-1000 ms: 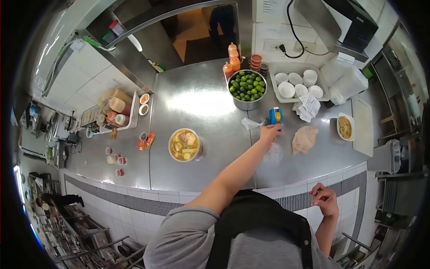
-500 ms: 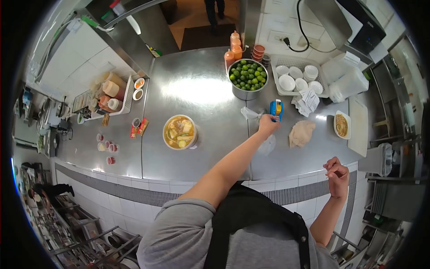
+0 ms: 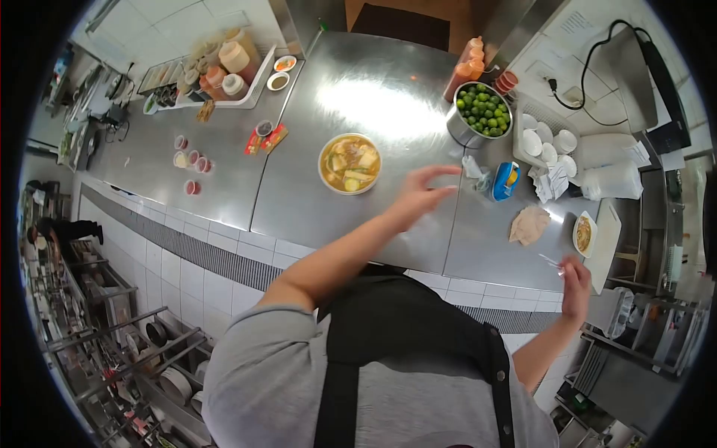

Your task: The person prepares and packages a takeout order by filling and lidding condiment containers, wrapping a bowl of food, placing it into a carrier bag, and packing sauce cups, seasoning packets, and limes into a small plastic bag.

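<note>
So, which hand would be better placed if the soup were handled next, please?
Probably the left hand: it is spread open and closer to the soup. The right hand is farther off and curled.

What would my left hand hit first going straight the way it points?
Your left hand would probably meet the crumpled, clear plastic bag first, just ahead; its height is hard to judge, so it might pass above.

I stand in what looks like a restaurant kitchen: a long stainless-steel desk [image 3: 314, 220] carries a white plastic basket [image 3: 261, 84] of squeeze bottles [image 3: 234, 57], a round steel pot [image 3: 464, 134] heaped with green limes [image 3: 484, 110] and small clear cups of red sauce [image 3: 193, 187], while metal racks [image 3: 112, 326] to my left hold pans [image 3: 175, 386].
</note>
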The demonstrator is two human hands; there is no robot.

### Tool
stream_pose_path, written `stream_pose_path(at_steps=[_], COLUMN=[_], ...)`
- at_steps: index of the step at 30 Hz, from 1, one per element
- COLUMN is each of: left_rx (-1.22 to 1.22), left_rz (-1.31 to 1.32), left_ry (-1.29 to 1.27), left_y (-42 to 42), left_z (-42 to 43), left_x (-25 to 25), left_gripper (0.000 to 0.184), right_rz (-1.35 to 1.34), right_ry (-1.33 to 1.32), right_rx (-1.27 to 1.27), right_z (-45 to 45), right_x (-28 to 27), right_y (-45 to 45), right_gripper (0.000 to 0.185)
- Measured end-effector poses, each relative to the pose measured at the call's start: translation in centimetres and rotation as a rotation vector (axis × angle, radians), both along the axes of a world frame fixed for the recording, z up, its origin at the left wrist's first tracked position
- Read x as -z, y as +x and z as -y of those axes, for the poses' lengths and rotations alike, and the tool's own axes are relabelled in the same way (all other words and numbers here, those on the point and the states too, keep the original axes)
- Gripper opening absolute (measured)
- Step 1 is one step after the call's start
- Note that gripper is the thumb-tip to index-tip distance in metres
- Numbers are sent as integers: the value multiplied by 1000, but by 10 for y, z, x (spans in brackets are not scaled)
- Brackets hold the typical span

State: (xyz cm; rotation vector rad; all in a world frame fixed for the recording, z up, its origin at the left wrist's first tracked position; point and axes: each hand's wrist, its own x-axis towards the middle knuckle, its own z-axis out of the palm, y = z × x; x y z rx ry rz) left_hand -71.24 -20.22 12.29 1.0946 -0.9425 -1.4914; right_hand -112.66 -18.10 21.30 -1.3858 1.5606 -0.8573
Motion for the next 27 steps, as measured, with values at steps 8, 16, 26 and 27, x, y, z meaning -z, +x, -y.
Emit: stream_pose_path(at_steps=[8, 16, 26, 27], left_rx=[-765, -942, -933, -915], left_rz=[232, 442, 450, 682], left_ry=[-16, 425, 83, 102], left_y=[175, 201, 179, 184], left_z=[-88, -44, -27, -28], left_x=[54, 105, 164, 174], left_gripper=[62, 81, 57, 57], right_rz=[-187, -481, -1035, -966], right_ry=[20, 138, 204, 191], right_rx=[-648, -728, -971, -870], right_z=[108, 147, 135, 132], right_x=[90, 170, 196, 194], right_y=[258, 320, 394, 394], right_gripper=[45, 58, 32, 29])
